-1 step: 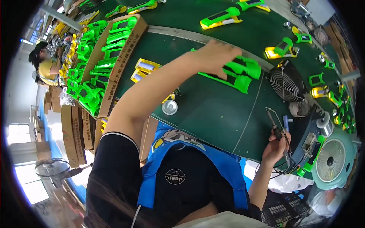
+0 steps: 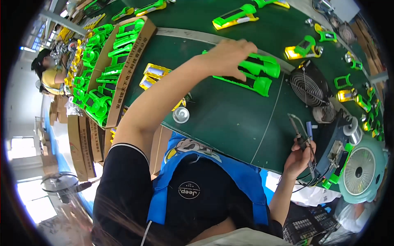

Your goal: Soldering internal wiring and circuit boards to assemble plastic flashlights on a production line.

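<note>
My left hand (image 2: 230,58) reaches across the green work mat, over two long bright green plastic housings (image 2: 258,83) lying side by side. Its thumb points down toward the nearer housing, apart from the fingers; whether it touches either piece cannot be made out. The palm and forearm hide the housings' left part. In my right hand (image 2: 299,156), at the right edge of the mat, a soldering iron (image 2: 302,141) is gripped by its dark handle, bent metal tip pointing up and away. Left of the housings, yellow frames with pale cylindrical cells (image 2: 154,71) lie partly behind my forearm.
A cardboard box (image 2: 137,55) of green housings stands at left. A small round metal cup (image 2: 181,115) sits near the front edge. To the right are a black fan (image 2: 308,86), a solder spool (image 2: 352,130) and a teal fan (image 2: 358,171). Green-and-yellow lamps (image 2: 235,18) lie beyond.
</note>
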A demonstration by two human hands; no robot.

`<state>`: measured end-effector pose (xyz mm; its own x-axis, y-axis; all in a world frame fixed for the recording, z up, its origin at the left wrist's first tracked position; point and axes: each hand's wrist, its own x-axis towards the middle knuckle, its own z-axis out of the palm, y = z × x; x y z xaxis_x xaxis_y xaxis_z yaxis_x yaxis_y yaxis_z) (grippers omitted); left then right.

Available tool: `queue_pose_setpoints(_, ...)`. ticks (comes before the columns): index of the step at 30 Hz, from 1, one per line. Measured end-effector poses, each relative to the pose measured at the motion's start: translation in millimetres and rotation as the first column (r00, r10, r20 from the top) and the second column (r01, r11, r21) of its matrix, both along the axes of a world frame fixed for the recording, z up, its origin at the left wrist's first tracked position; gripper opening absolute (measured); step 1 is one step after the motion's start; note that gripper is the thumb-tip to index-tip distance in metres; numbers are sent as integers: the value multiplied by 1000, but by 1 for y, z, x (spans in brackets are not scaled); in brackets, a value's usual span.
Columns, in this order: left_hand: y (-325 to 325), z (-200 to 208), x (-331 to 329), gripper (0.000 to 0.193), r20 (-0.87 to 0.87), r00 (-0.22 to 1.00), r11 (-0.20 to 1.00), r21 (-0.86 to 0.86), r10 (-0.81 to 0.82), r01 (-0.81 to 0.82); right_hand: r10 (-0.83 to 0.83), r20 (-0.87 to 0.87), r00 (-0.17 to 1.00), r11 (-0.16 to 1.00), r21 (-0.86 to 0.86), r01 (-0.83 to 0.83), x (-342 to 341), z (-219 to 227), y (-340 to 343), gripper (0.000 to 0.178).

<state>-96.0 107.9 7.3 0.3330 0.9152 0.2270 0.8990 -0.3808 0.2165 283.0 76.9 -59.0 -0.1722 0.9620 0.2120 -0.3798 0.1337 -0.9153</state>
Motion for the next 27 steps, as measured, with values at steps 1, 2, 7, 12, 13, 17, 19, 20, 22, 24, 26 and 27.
queue_pose_setpoints(1,-3,2,2,52,51,999,1000,22,19,-20,-30,-28,999,999,-32,29,3,2,-3,31)
queue_pose_setpoints(2,-4,4,1,54,103,994,998,46,44,-49,-55,-56,997,997,-57,52,2,5,-2,31)
queue_pose_setpoints(7,11,-11,-15,53,108,991,996,-18,-81,84,-98,-45,994,993,-69,95,-2,8,5,30)
queue_pose_setpoints(12,4,-2,-12,68,-77,997,999,-43,-2,-1,-79,-48,996,994,-76,75,1,4,6,30)
queue_pose_setpoints(13,-2,0,-10,69,-47,999,999,42,2,0,-87,-50,995,994,-74,83,0,3,6,30)
queue_pose_setpoints(17,-17,8,-21,61,-83,993,931,360,90,-54,-52,-34,998,996,-73,50,-8,7,6,30)
queue_pose_setpoints(19,-31,26,-6,55,-96,995,972,233,10,12,-72,-29,997,996,-60,70,-10,3,8,30)
queue_pose_setpoints(20,-43,32,6,49,-97,992,991,100,-78,88,-51,-22,998,997,-59,50,-8,5,5,30)
queue_pose_setpoints(22,-62,10,22,25,-192,969,988,-42,-155,149,-48,-48,998,998,-50,46,-8,5,7,29)
queue_pose_setpoints(24,-77,4,45,13,-121,983,988,50,-137,144,-63,16,998,998,19,62,0,6,0,35)
queue_pose_setpoints(26,-81,-15,52,12,20,992,990,66,-123,122,-47,151,987,981,194,17,-23,10,1,40)
queue_pose_setpoints(27,-92,-7,56,13,93,990,990,101,-109,100,-45,187,981,972,234,0,-32,19,-1,43)
